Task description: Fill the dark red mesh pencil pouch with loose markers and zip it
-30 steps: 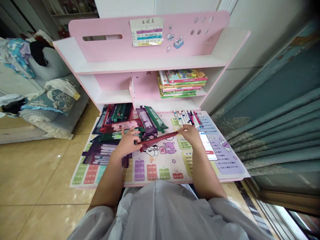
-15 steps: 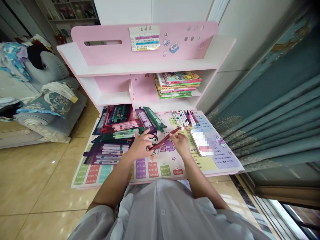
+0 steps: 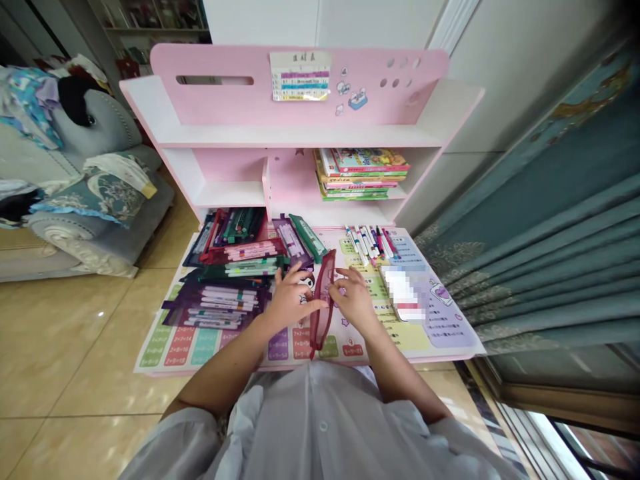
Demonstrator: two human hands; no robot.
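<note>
A thin dark-red mesh pencil pouch [image 3: 324, 320] stands lengthwise between my hands over the near middle of the desk, with no pens visible in it. My right hand [image 3: 354, 299] pinches its right side near the middle. From the left, my left hand [image 3: 293, 297] has its thumb against the pouch; its other fingers are curved near the left edge, their tips partly hidden. Loose markers [image 3: 369, 244] lie in a group beyond my right hand. Left of my left hand are filled mesh pouches, including a purple pouch [image 3: 215, 307] and a green pouch [image 3: 255, 267].
A phone [image 3: 400, 293], partly blurred out, lies right of my right hand. Behind the desk mat [image 3: 450, 343] rises a pink and white shelf [image 3: 300, 137] holding stacked books [image 3: 363, 175]. A curtain [image 3: 505, 267] hangs at right; a clothes-covered sofa [image 3: 115, 133] stands at left.
The red pouch has turned from slanting sideways to pointing toward my body. My right hand has moved from its far end to its middle side. The view has shifted slightly.
</note>
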